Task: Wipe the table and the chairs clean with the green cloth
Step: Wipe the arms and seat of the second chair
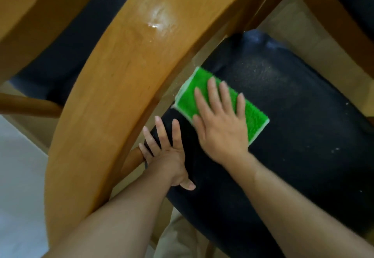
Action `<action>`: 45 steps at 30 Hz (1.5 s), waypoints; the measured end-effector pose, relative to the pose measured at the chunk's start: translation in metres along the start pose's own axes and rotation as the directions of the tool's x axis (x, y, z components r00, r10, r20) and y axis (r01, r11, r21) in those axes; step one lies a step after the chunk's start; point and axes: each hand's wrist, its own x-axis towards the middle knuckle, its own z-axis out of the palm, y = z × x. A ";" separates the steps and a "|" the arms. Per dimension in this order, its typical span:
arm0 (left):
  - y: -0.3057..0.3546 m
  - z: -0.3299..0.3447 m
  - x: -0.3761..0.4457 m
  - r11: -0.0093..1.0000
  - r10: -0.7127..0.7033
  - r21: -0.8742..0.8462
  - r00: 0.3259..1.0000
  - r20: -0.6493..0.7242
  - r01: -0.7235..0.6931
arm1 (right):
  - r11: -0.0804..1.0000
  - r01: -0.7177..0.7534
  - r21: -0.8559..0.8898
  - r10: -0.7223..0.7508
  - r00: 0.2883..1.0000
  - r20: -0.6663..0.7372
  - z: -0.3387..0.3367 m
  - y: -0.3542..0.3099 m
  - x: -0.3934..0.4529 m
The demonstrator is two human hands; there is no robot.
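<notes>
Your right hand (pixel 220 128) is pressing flat, fingers straight and spread, on the green cloth (pixel 222 103), which is lying on the dark chair seat (pixel 303 136). Your left hand (pixel 164 152) is resting open-fingered on the seat's near-left edge, just beside the curved wooden chair back (pixel 121 79).
</notes>
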 end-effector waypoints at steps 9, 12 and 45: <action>-0.001 0.005 0.002 0.998 0.035 -0.049 0.999 -0.035 -0.037 | 0.978 0.194 -0.077 -0.192 0.981 0.023 -0.013 0.078 0.023; -0.003 0.009 0.003 0.997 0.056 -0.054 0.996 -0.073 -0.060 | 0.984 -0.178 -0.025 0.176 0.981 -0.078 -0.015 0.078 0.047; -0.070 0.024 -0.196 0.944 -0.059 -0.121 0.202 -0.978 -0.307 | 0.853 0.512 -0.100 -0.489 0.851 0.189 0.018 -0.018 -0.048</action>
